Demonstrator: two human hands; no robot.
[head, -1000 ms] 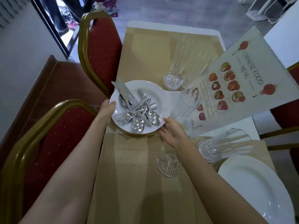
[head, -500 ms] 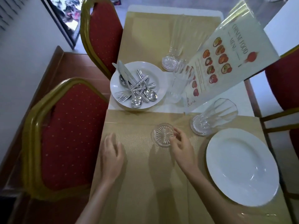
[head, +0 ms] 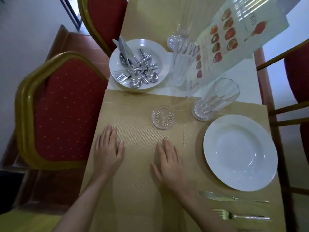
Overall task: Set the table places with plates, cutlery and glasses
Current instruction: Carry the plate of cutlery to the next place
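Note:
My left hand and my right hand both rest flat, fingers straight, on the gold placemat in front of me and hold nothing. A small glass coaster lies on the mat just beyond my right hand. Farther off, a white plate carries a heap of forks, spoons and knives. At the right, an empty white plate has a knife and fork beside it and a tall glass on a coaster above it.
Another tall glass stands beside the cutlery plate, a third farther back. A laminated menu leans at the back right. Red chairs with gold frames stand at the left, the far left and the right.
Both hands let go of the cutlery plate and drew back toward me. My right hand touched the coaster, then left it. Both now lie flat on the placemat.

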